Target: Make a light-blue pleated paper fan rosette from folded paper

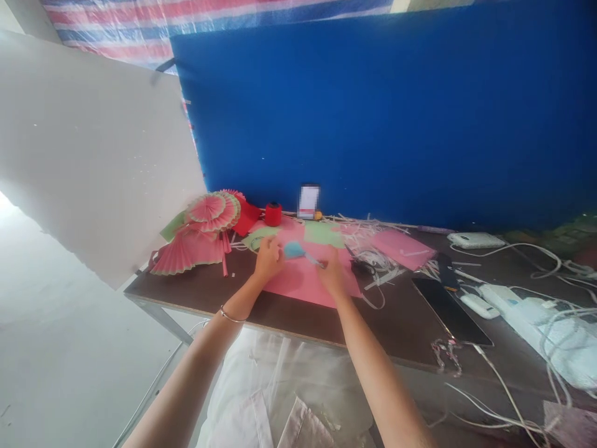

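Observation:
My left hand [268,259] is over the left part of a pink paper sheet [298,283], its fingers curled. What it holds, if anything, is hidden. Just right of its fingertips sits a small light-blue piece [293,250], blurred, whose kind I cannot make out. A narrow pale strip [314,260] runs from near this piece to my right hand [332,272], which pinches its end. Behind my left hand a ring-shaped roll [255,243] lies on green paper [247,237]. Another green sheet [323,233] lies beyond the pink one.
Pleated pink paper fans [191,249] stand at left. A red spool [273,214] and a pixelated upright object [308,201] stand before the blue panel [373,118]. Paper scraps [359,239], a pink sheet [403,247], a dark tablet [452,311] and white cables [555,336] lie rightward.

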